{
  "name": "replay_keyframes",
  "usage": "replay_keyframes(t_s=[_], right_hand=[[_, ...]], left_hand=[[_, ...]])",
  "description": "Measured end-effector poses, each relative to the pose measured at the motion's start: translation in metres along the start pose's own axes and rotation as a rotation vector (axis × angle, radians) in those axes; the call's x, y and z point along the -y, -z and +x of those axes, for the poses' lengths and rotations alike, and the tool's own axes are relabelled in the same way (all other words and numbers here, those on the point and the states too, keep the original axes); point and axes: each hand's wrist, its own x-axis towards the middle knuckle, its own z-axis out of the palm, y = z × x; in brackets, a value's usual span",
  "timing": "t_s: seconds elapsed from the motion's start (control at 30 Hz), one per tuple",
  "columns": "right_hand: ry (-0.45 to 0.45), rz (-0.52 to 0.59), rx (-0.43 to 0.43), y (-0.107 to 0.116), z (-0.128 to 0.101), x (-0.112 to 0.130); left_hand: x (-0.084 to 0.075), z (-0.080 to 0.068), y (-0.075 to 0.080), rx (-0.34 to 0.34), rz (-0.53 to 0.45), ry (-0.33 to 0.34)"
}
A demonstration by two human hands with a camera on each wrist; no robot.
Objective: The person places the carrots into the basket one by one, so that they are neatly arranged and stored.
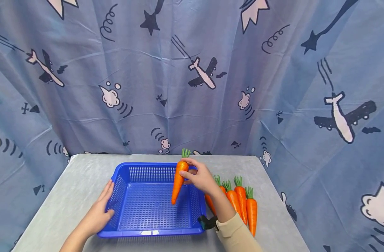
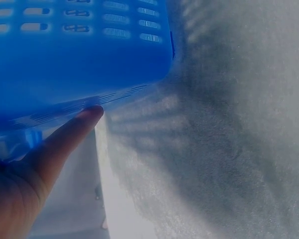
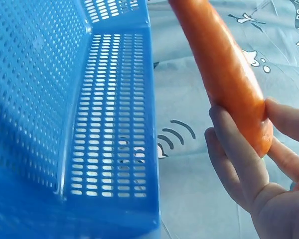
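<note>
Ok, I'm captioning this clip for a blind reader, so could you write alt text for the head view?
A right hand holds an orange toy carrot, tip down, over an empty blue plastic basket, while the left hand rests against the basket's left side. Four more carrots lie on the grey table, before an airplane-print curtain.

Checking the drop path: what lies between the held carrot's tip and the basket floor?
Nothing: in the head view the carrot hangs tip-down from the right hand over the bare blue basket floor.

glossy perforated plastic basket, smooth waxy carrot, matt grey tabletop
</note>
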Motion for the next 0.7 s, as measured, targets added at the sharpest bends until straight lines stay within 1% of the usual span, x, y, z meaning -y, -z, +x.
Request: replay_keyframes(t_s=[0.2,0.43,0.7], right_hand=[[0.009,0.052,0.039,-0.011,0.009,-0.004],[0.003,0.084,0.077,-0.027,0.018,0.000],[0.009,0.131,0.126,-0.040,0.025,0.008]], left_hand=[[0.001,0.000,0.001,-0.005,-0.002,-0.009],[0.002,0.001,0.001,-0.012,0.004,-0.022],[0.001,0.000,0.000,-0.003,-0.001,-0.005]])
